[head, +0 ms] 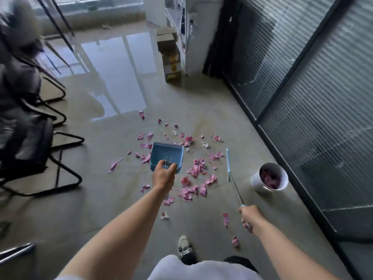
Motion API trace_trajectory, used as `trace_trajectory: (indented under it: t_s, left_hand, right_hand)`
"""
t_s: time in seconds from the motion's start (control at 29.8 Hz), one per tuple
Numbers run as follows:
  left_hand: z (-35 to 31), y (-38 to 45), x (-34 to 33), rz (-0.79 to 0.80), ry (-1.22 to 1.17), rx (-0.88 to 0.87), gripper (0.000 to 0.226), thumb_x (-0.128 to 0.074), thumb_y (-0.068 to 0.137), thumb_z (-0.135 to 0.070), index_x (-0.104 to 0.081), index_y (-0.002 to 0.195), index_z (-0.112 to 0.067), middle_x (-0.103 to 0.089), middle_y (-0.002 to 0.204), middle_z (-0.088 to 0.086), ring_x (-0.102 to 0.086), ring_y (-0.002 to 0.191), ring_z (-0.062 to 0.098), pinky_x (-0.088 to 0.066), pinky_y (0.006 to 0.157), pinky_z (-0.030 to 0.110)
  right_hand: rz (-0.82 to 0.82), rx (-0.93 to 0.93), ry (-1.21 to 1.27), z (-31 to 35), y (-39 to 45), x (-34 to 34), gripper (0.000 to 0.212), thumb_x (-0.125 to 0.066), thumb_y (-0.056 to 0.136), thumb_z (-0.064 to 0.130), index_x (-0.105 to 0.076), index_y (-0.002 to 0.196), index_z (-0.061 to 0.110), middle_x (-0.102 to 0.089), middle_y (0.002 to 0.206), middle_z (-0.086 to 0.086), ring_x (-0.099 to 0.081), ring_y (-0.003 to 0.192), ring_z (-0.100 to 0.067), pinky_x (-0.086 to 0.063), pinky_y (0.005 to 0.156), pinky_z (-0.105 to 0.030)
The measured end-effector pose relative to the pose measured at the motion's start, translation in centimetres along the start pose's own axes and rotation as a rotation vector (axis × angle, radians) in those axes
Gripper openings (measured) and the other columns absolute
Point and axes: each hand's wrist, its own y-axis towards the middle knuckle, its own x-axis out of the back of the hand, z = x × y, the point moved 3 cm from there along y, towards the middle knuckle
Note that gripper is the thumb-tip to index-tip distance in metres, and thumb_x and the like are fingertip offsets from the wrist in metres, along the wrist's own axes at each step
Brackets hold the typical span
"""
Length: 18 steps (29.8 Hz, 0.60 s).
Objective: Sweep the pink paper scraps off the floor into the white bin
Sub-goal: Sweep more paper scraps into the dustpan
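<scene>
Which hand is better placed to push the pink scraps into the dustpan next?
The right hand, probably. It grips the long silver-handled broom, whose head lies beside the big cluster of pink paper scraps. The left hand is occupied with the blue plastic dustpan.

Open grey floor (113, 209) is sitting clear to the left of the scattered pink paper scraps (193, 170), right up to the black metal-framed chairs (40, 158). On the right, the round white bin (256, 181) is crowding the dark-framed glass partition (302, 118), leaving only a narrow lane there.
</scene>
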Motion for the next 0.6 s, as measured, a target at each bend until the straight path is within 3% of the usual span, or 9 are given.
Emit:
trace_trajectory:
  t_s: [0.17,0.4,0.54,0.6]
  left_hand:
    - [-0.7,3.9,2.4,-0.053,-0.053,0.038,0.021,-0.058,0.085,-0.021,-0.055,0.104,-0.012,-0.055,0.071,0.010,-0.042,0.044,0.015,-0.034,0.036,0.021]
    - [-3.9,10.7,2.9,-0.178,-0.035,0.068,0.031,-0.055,0.067,-0.038,-0.055,0.092,-0.019,-0.052,0.067,0.008,-0.041,0.043,0.019,-0.034,0.040,0.022]
    - [-6.9,14.5,3.1,-0.254,-0.103,0.130,0.009,-0.056,0.081,-0.024,-0.049,0.080,-0.020,-0.044,0.053,0.004,-0.033,0.037,0.016,-0.028,0.038,0.018]
    - [-7.8,16.6,3.5,-0.300,-0.151,0.153,0.009,-0.055,0.087,-0.018,-0.048,0.082,-0.019,-0.041,0.051,0.003,-0.032,0.036,0.014,-0.027,0.039,0.018]
  right_hand:
    - [0.019,0.023,-0.038,6.1,2.5,-1.2,0.013,-0.050,0.086,0.009,-0.057,0.077,0.003,-0.048,0.056,-0.012,-0.040,0.040,-0.017,-0.030,0.044,-0.018]
    - [0.056,0.052,-0.066,15.6,9.2,-2.8,0.013,-0.050,0.083,0.010,-0.060,0.085,0.001,-0.048,0.057,-0.010,-0.044,0.043,-0.019,-0.033,0.046,-0.021]
    - [0.103,0.104,-0.132,23.1,12.1,-3.7,0.014,-0.052,0.083,0.015,-0.060,0.086,0.004,-0.054,0.063,-0.010,-0.047,0.046,-0.019,-0.035,0.043,-0.017]
    - [0.119,0.140,-0.195,26.9,13.6,-4.4,0.020,-0.053,0.083,0.020,-0.063,0.091,0.005,-0.056,0.063,-0.007,-0.049,0.048,-0.019,-0.034,0.041,-0.018]
